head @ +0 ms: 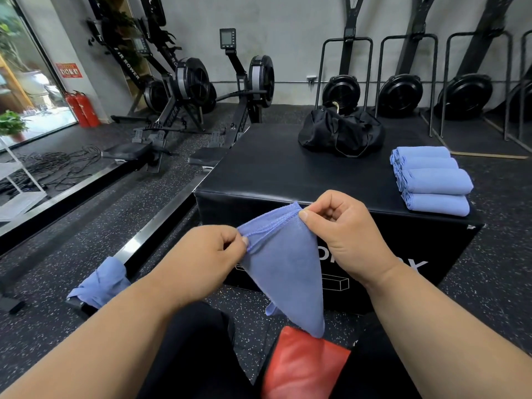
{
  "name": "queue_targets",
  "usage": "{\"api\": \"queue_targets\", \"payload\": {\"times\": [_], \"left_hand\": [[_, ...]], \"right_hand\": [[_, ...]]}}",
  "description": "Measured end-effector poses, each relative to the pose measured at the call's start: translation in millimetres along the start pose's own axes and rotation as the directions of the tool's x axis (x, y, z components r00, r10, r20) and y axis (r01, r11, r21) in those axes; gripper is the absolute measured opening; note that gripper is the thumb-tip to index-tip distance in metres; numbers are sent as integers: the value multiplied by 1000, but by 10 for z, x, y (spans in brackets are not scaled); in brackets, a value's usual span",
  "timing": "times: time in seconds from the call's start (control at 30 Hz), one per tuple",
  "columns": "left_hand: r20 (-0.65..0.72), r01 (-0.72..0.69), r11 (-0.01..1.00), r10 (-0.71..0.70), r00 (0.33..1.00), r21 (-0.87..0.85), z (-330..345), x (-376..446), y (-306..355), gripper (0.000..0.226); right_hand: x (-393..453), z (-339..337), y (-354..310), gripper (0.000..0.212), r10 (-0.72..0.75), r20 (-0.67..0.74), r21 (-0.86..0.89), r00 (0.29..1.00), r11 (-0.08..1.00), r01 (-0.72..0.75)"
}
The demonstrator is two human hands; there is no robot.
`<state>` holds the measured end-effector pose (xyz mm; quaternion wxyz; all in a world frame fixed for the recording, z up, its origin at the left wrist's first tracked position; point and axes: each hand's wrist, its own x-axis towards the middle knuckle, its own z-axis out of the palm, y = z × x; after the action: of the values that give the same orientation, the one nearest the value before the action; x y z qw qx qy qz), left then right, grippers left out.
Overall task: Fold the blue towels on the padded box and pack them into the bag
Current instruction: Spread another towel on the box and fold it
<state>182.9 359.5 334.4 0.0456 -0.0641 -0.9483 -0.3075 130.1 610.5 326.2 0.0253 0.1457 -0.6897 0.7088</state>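
A blue towel (283,263) hangs in the air in front of the black padded box (288,174), its lower end drooping toward my lap. My left hand (207,254) pinches the towel's hemmed top edge at its left end. My right hand (345,237) pinches the same edge near the upper corner. Several folded blue towels (431,180) lie in a row on the right side of the box top. A black duffel bag (341,132) sits slumped at the far edge of the box.
Another loose blue towel (100,282) is draped over a rowing machine rail at lower left. A red cushion (302,367) lies below my hands. Rowing machines (184,90) stand to the left on the speckled floor, ski machines (400,93) behind the box.
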Motion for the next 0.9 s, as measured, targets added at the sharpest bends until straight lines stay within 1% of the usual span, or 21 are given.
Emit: {"api": "queue_targets", "payload": {"times": [0.1,0.17,0.27,0.33,0.47,0.6,0.67,0.83,0.9], "left_hand": [[-128,-192,981,193,973,21,-116,-8,19,52],[-170,-255,967,252,953,4,-178,-5,41,57],[-205,-230,966,204,957,-113,-217,-10,67,52],[-202,-201,968,169,965,-151,-231,-23,90,46],[-187,-172,964,134,973,-204,-264,-22,131,41],[-147,-190,957,161,976,-219,-307,-31,140,43],[-139,-209,952,181,974,-224,-320,-40,149,44],[-152,-225,929,187,970,-293,-337,-17,177,38],[-144,-219,925,182,973,-310,-338,-20,172,38]], "right_hand": [[27,-51,54,21,16,-42,59,999,998,-13],[29,-36,89,23,19,-47,82,999,996,-15],[23,22,123,26,25,-23,146,999,989,-22],[28,38,118,27,46,6,224,999,973,-46],[44,28,79,23,74,127,305,989,946,-110],[36,23,70,19,101,246,424,964,883,-201],[37,35,97,19,103,288,443,952,867,-228],[47,66,122,33,117,296,430,948,870,-241],[36,72,102,26,111,279,427,954,875,-227]]}}
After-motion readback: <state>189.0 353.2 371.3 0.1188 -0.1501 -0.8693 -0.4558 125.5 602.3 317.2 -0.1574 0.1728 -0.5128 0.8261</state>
